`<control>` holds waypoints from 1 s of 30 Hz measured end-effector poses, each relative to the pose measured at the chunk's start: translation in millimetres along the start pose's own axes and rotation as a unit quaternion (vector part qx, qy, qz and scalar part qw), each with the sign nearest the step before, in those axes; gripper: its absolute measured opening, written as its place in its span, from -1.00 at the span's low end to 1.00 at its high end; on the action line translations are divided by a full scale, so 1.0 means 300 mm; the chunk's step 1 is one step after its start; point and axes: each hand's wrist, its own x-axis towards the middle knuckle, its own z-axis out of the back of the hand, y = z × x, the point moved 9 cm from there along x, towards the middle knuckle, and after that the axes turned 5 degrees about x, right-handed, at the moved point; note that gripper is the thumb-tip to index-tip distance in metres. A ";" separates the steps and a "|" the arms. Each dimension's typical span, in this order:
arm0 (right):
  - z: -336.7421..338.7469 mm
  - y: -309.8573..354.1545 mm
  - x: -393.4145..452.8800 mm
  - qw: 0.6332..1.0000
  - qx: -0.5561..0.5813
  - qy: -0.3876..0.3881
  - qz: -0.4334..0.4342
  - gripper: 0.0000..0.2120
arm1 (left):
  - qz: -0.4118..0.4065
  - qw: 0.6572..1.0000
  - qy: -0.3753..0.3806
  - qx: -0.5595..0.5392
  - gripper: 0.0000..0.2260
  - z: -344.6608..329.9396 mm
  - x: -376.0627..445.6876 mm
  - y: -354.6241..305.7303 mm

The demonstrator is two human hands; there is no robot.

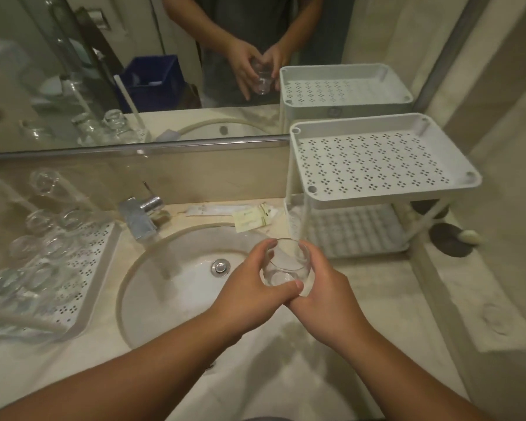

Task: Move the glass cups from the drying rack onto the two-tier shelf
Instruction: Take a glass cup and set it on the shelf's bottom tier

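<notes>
Hands meet over the right rim of the sink (152, 262), both on one glass cup (286, 265). Left hand (249, 287) wraps the cup's left side, thumb across the near wall, fingers curled around the far side. Right hand (325, 296) cups it from the right and below, fingers up along the right wall. Cup is upright, mouth up, held clear of the table (331, 360), just in front of the two-tier shelf (386, 165). Shelf is white, perforated, stands on the table at right against the mirror (73, 71); top tier bare, lower tier partly hidden by the top one. Drying rack (82, 268) sits at far left of the table, beside the sink, with several more clear glass cups (37, 220) on it, blurred, count unclear. Faucet (140, 214) stands behind the sink, small sachets (249, 220) lie next to it.
</notes>
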 end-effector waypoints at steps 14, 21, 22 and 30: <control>0.155 -0.241 0.047 0.998 0.012 -0.053 -0.031 -0.24 | 0.031 0.998 0.041 0.040 -0.27 -0.240 0.138 -0.007; 0.171 -0.332 0.112 0.996 0.047 -0.046 -0.058 -0.22 | 0.054 0.997 0.058 0.004 -0.38 -0.308 0.217 0.021; 0.175 -0.339 0.123 0.996 0.047 -0.047 -0.057 -0.21 | 0.055 0.997 0.056 0.000 -0.39 -0.313 0.229 0.026; 0.221 -0.377 0.251 0.996 -0.001 -0.086 -0.021 -0.13 | 0.055 0.998 0.034 0.006 -0.13 -0.332 0.304 0.081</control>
